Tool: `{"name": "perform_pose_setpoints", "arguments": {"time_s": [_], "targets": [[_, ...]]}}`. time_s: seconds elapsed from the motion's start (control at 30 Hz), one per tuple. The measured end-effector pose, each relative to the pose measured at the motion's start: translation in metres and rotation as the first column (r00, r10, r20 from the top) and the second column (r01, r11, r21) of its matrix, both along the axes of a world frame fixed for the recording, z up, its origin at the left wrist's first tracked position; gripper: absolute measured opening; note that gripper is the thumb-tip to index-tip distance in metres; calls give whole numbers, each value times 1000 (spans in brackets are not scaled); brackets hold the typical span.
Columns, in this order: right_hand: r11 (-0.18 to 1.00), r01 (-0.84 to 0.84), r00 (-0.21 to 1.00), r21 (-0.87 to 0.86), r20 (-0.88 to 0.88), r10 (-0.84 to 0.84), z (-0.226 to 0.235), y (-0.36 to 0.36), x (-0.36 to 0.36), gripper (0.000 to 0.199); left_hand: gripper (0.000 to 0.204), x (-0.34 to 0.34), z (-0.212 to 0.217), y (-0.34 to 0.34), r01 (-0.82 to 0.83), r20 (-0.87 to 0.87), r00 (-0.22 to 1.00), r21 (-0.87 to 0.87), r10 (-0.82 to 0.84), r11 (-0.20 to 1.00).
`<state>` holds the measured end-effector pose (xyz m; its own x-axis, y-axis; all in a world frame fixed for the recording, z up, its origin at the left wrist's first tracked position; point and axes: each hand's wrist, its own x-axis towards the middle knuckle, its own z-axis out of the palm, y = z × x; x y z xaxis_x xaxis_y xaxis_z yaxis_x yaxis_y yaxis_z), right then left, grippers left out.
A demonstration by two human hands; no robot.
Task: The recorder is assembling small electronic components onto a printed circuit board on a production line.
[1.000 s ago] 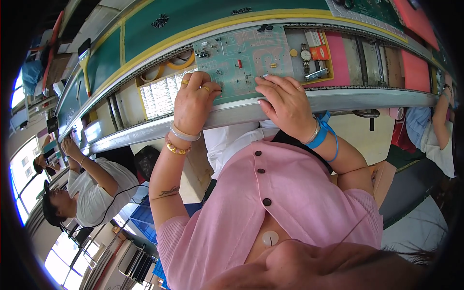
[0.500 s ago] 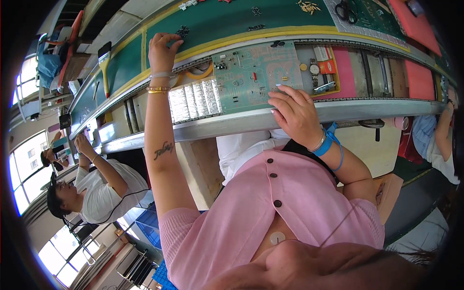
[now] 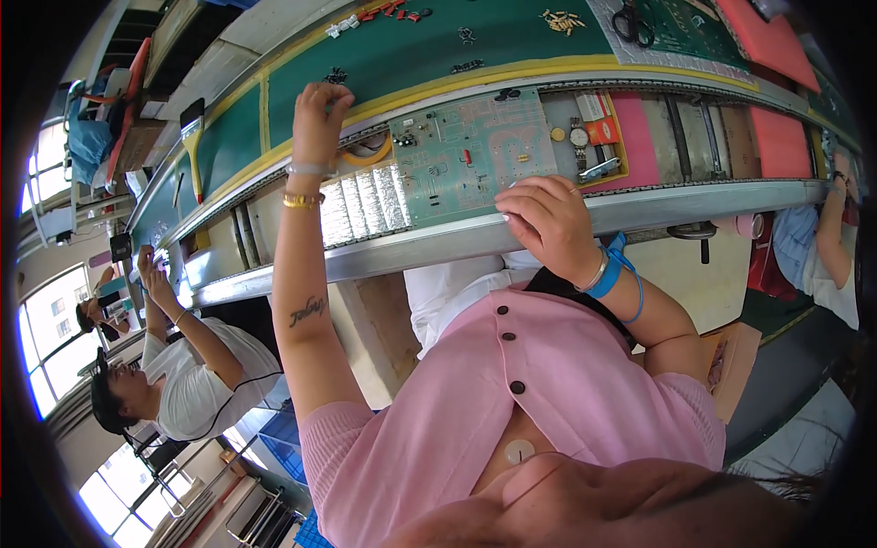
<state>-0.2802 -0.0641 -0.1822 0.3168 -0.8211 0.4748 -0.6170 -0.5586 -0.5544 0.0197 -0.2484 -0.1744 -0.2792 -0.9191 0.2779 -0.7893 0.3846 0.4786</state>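
Note:
My left hand [image 3: 320,123] is raised over the far rail beside a small pile of black components [image 3: 336,77] on the green mat. Its fingers and thumb are drawn together; anything between them is too small to make out. My right hand [image 3: 551,224] hovers at the near rail, by the lower right edge of a circuit board [image 3: 448,183]. Its fingers are loosely bent and a little apart, with nothing visible in them. The board lies between two chain rails and carries several small parts, among them a red component [image 3: 467,157] and black pieces at its upper left.
On the green mat [image 3: 402,46] lie beige parts [image 3: 561,22], more black components [image 3: 467,66], scissors [image 3: 632,23] and a brush [image 3: 192,137]. A yellow tray [image 3: 621,151] with a wristwatch [image 3: 578,137] adjoins the board. Co-workers sit left and right along the metal rail [image 3: 411,251].
My left hand has drawn back slightly from the black pile, its fingers closing. The right hand has pulled back toward the near rail, and its fingers bend more.

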Motion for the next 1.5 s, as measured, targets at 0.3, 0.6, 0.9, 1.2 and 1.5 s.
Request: {"name": "perform_pose_setpoints", "arguments": {"time_s": [0.3, 0.6, 0.9, 1.2, 1.5], "targets": [[998, -51, 994, -35, 96, 54, 7, -6, 10, 17, 13, 25, -1, -7, -193, 133, 966, -198, 222, 961], [999, -49, 995, 22, 86, 47, -3, 6, 8, 16, 9, 4, 4, -3, -39, 353, 924, -297, 148, 954], [1000, 10, 994, -5, 113, -9, 20, -3, 7, 21, 3, -51, 21, 84, -19, -257, 965, 106, 45, 994], [986, 16, 989, -165, 148, 8, 32, -14, 19, 37, 5, -98, 26, 168, 474, -786, 402, 617, 470, 628], [981, 4, 988, -195, 152, 26, 32, -7, 22, 30, 6, -98, 21, 183, 488, -788, 360, 616, 500, 618]]}}
